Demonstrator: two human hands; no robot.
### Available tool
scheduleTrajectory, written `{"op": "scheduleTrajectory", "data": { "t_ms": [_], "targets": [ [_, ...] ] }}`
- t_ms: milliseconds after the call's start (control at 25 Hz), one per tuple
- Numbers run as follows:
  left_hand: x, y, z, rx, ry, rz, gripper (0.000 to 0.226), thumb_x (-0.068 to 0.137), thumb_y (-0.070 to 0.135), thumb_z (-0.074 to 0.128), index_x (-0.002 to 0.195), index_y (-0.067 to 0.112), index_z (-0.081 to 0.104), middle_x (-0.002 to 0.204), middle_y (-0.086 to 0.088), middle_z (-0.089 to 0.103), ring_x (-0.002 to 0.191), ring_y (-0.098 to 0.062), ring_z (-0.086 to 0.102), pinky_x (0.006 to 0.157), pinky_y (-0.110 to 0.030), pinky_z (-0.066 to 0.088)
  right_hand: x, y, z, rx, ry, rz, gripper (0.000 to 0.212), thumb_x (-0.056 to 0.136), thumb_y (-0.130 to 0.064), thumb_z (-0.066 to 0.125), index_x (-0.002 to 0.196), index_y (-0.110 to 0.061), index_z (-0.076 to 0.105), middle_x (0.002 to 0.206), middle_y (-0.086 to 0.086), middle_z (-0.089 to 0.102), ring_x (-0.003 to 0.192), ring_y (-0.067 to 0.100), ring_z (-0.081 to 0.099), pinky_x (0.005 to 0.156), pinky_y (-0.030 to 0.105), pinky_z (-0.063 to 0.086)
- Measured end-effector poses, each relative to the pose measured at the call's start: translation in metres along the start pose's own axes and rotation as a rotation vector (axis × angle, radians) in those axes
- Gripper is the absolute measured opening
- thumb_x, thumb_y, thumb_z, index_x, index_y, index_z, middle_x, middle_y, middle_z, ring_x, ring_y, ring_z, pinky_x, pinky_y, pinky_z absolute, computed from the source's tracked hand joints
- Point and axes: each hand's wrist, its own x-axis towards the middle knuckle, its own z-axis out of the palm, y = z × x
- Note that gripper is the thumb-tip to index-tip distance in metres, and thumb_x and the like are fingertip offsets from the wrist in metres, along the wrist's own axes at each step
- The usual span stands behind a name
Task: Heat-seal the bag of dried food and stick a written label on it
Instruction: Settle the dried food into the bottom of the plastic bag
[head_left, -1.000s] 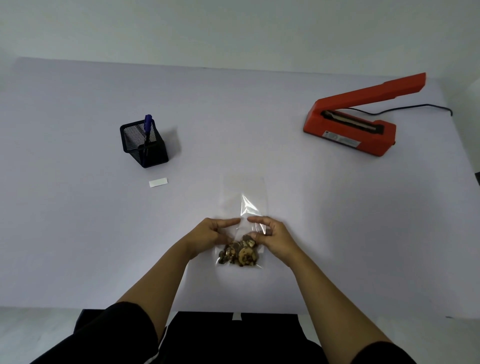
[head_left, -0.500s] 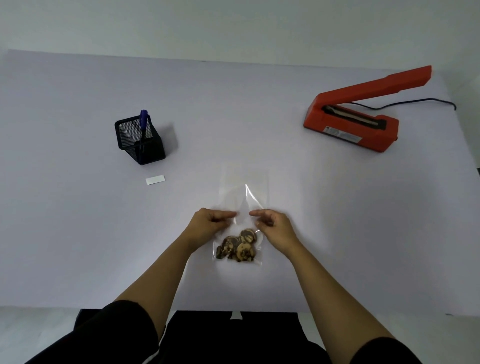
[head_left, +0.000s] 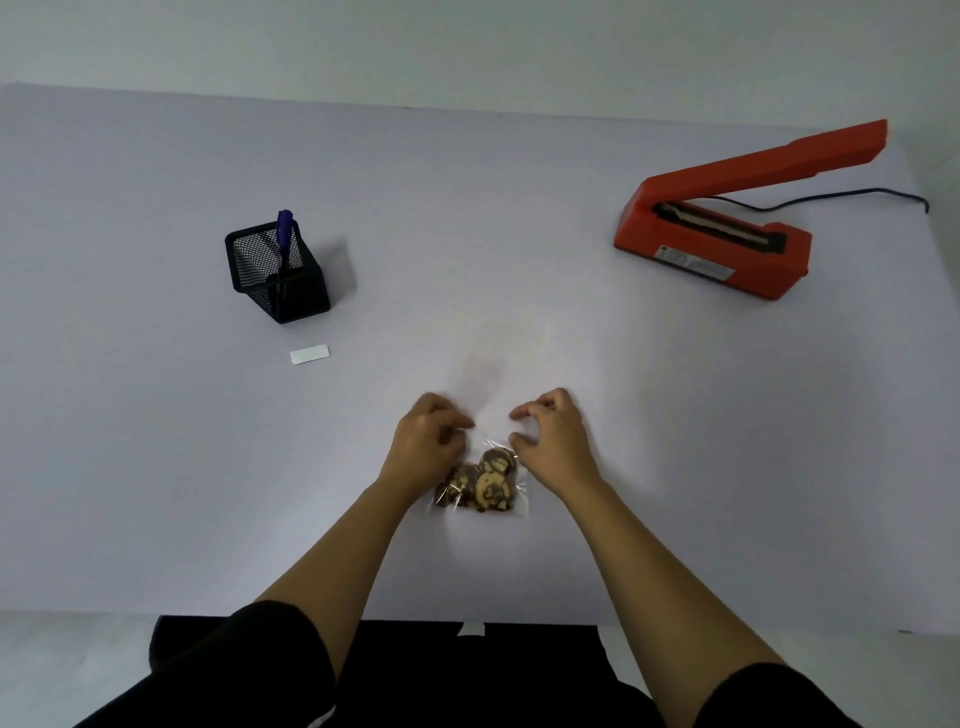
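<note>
The hands have been drawn apart a little since a moment ago: the left hand (head_left: 423, 447) and right hand (head_left: 553, 441) are now curled at either side of the clear bag (head_left: 483, 467), where before the fingertips nearly met over it. The fingers (head_left: 519, 414) are bent in like claws, and whether the plastic is actually pinched cannot be told; nothing else is held. The dried food (head_left: 480, 486) is gathered at the near end of the bag, just below and between the fingers, while the empty upper part is stretched flat on the bench (head_left: 156, 467) beyond the fingertips. It is judged that the contents are being settled and the top smoothed for sealing. The red sealer (head_left: 711, 249) is seen well beyond the right fingers, lid raised, untouched. The blank label (head_left: 310, 355) and pen (head_left: 284, 234) in its holder (head_left: 278, 278) are left waiting beyond the left fingers.
</note>
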Motion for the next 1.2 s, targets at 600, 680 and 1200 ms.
{"op": "scheduleTrajectory", "data": {
  "t_ms": [600,680,1200],
  "targets": [
    [0.006,-0.001,-0.001,0.195,-0.058,0.178,0.005,0.081,0.010,0.066,0.081,0.007,0.070,0.076,-0.008,0.064,0.065,-0.024,0.060,0.060,-0.028,0.044,0.001,-0.015,0.002,-0.008,-0.017,-0.043,0.029,0.081,-0.030,0.069,0.102,-0.010,0.069,0.101,0.003,0.064,0.092,0.016,0.059,0.078,0.019,0.042],
    [0.009,0.001,-0.004,0.183,-0.079,0.133,0.006,0.081,0.012,0.067,0.082,0.007,0.070,0.078,-0.008,0.066,0.069,-0.024,0.060,0.064,-0.029,0.046,0.003,-0.019,0.004,-0.045,-0.017,-0.037,0.030,0.079,-0.029,0.071,0.101,-0.010,0.067,0.101,0.004,0.063,0.092,0.017,0.058,0.077,0.020,0.041],
    [0.030,-0.002,-0.016,0.266,-0.338,0.385,0.020,0.080,-0.003,0.063,0.096,0.004,0.072,0.097,-0.013,0.064,0.087,-0.030,0.058,0.075,-0.031,0.046,0.009,-0.013,-0.012,-0.113,-0.115,-0.136,0.023,0.089,-0.005,0.054,0.108,-0.007,0.068,0.106,0.010,0.067,0.099,0.023,0.061,0.087,0.026,0.047]
  ]
}}
